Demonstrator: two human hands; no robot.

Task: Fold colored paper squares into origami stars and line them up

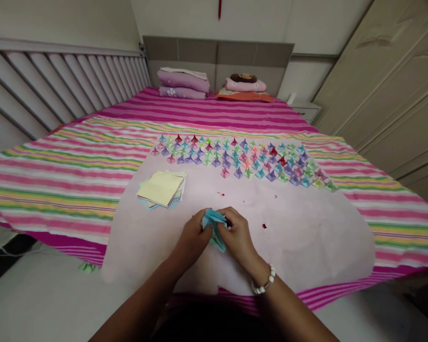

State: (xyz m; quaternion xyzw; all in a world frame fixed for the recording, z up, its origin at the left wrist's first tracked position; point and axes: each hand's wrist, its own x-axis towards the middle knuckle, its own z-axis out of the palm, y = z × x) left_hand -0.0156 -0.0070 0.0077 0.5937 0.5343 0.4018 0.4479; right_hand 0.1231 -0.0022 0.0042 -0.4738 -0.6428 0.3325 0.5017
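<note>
Both of my hands are closed on one light blue paper (214, 227), partly folded, held just above a pale pink sheet (306, 228) spread on the bed. My left hand (193, 237) pinches its left side and my right hand (237, 233), with a white bead bracelet at the wrist, pinches its right side. A stack of coloured paper squares (161, 189), yellow on top, lies to the upper left of my hands. Beyond it, several small folded paper shapes (240, 159) in many colours stand in rows across the sheet.
The bed has a pink, yellow and green striped cover (74, 166). Folded pink bedding (182, 83) and a pillow pile (245, 88) lie at the headboard. A slatted rail (57, 80) runs along the left, wardrobe doors (388, 85) stand at the right. Small red scraps (264, 226) dot the sheet.
</note>
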